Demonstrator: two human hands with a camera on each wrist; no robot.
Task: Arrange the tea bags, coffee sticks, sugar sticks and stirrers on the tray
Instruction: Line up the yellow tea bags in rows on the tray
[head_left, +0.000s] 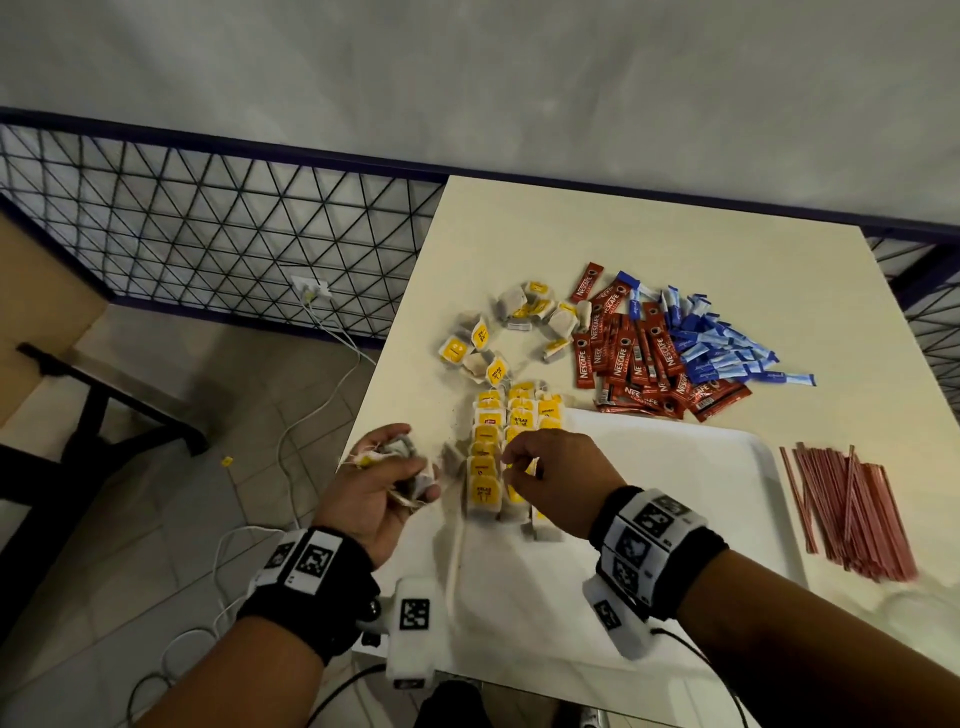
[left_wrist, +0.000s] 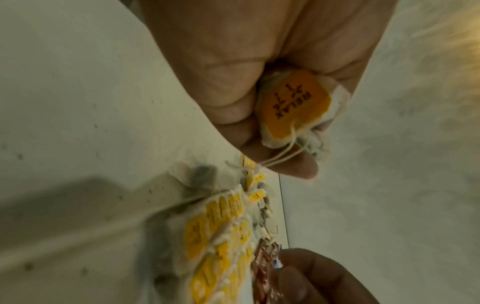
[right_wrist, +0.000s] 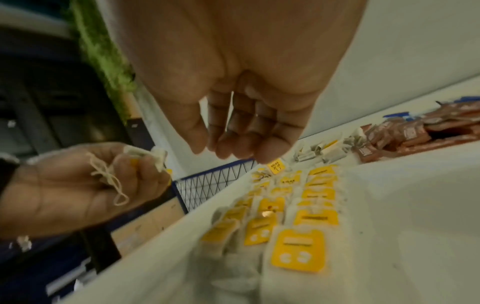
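My left hand (head_left: 397, 467) hovers over the table's left edge and grips a bunch of tea bags (left_wrist: 296, 102) with yellow tags, strings dangling. My right hand (head_left: 519, 467) hangs over three rows of tea bags (head_left: 485, 467) laid along the left side of the white tray (head_left: 675, 478); its fingers (right_wrist: 233, 148) are loosely curled with nothing between them. Loose tea bags (head_left: 519, 317) lie on the table beyond the rows. Red coffee sticks (head_left: 639, 358) and blue sugar sticks (head_left: 722, 343) are heaped behind the tray. Red stirrers (head_left: 852, 509) lie to the right of the tray.
The cream table (head_left: 571, 228) ends just left of my left hand, with tiled floor and white cables (head_left: 311, 415) below. A dark wire-mesh fence (head_left: 208, 223) runs behind. A small yellow tag (head_left: 226, 460) lies on the floor.
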